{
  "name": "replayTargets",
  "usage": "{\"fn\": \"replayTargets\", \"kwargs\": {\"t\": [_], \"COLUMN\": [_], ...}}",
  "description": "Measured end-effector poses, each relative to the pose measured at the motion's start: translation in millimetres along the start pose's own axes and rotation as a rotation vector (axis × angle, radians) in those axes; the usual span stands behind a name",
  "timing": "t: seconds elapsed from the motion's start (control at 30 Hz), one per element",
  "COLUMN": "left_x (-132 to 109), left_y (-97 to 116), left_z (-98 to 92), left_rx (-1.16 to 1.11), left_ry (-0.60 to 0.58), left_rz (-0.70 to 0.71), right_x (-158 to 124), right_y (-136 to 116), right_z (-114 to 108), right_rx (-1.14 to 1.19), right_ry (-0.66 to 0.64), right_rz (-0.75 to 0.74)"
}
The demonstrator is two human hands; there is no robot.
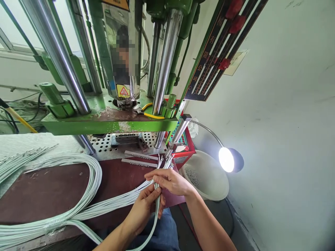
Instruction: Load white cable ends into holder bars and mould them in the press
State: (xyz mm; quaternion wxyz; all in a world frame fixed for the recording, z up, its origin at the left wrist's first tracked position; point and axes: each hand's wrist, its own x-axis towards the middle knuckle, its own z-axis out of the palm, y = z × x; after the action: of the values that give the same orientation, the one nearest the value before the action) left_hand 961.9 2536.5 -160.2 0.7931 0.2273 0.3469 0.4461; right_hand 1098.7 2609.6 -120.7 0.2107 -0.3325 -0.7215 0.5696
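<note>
My left hand [146, 204] is closed around a small bundle of white cables [157, 202], with the thumb pressed on them near their upper ends. The held cables hang down in a curve past my knee. Just above, my right hand [171, 181] has its fingers stretched out to the left over the cable ends, its thumb touching or very near them. Its palm side is partly hidden. Behind the hands, more white cables with small metal-looking tips [170, 162] lie at the table edge. Two slotted metal bars [140, 162] rest on the dark red tabletop [115, 177].
A green press [112, 126] with steel columns stands ahead; yellow-handled pliers [153, 115] lie on its plate. On its lower bed is a metal mould [127, 139]. Looped cable bundles [95, 174] cover the left. A lit lamp [227, 159] and whitish tub [209, 177] are at right.
</note>
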Motion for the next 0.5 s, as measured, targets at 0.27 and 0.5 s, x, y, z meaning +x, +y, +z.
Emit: {"fn": "replayTargets", "kwargs": {"t": [0.27, 0.5], "left_x": [-3, -18], "left_y": [-2, 12], "left_z": [-13.0, -22.3], "left_rx": [-0.041, 0.007], "left_ry": [0.072, 0.122], "left_rz": [0.015, 0.066], "right_x": [35, 99], "right_y": [10, 44], "right_z": [2, 31], "right_rx": [-0.323, -0.881], "right_ry": [-0.065, 0.215], "right_rz": [0.001, 0.065]}}
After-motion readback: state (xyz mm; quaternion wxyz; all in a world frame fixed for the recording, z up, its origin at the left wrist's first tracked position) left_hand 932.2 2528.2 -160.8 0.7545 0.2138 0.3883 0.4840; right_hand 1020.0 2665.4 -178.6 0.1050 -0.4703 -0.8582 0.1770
